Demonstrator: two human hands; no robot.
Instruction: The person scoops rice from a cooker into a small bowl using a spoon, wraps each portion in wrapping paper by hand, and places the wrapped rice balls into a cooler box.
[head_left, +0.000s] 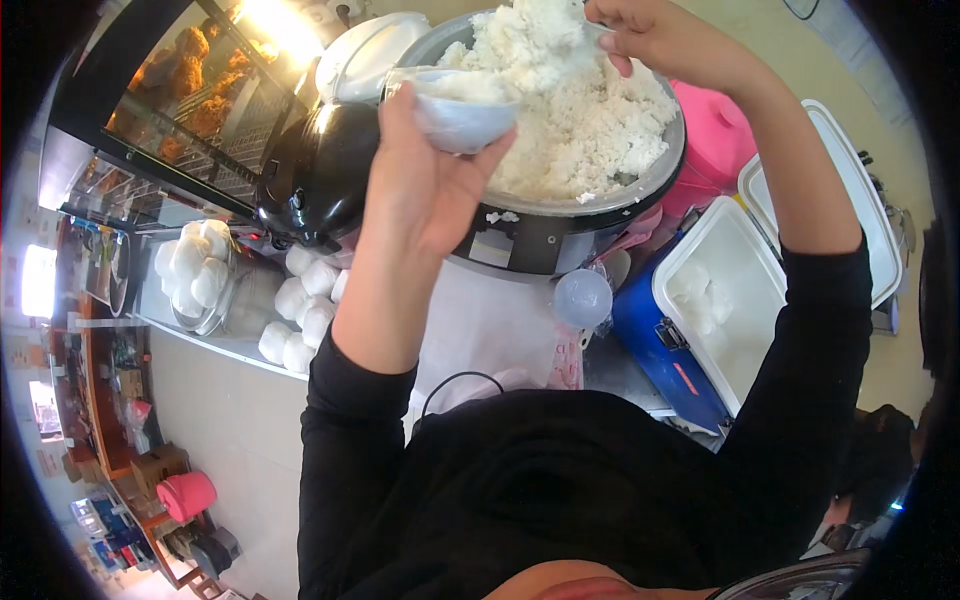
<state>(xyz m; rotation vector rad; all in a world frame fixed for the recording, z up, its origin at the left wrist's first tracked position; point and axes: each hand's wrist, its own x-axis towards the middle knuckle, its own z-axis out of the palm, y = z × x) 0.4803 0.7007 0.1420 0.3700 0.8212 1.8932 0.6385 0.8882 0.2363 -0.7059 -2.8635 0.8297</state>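
My left hand (431, 184) holds a small pale bowl (469, 127) from below. Clear plastic film lines the bowl and sticks out past its rim, with some white rice inside. At the top, my right hand (652, 37) grips a pale serving utensil (596, 31), mostly hidden by a large clump of rice (532, 37). That clump is beside and above the bowl. Both hands are over a large round rice cooker (517, 244) with a black and silver body, filled with loose cooked rice (600, 135). Grains cling to its rim.
Wrapped white rice balls (304, 296) lie on the counter at left, more on a metal tray (202, 322). A heated glass cabinet (202, 97) holds fried food. At right are an opened blue cool box (645, 307), a pink container (712, 135) and a clear plastic cup (583, 298).
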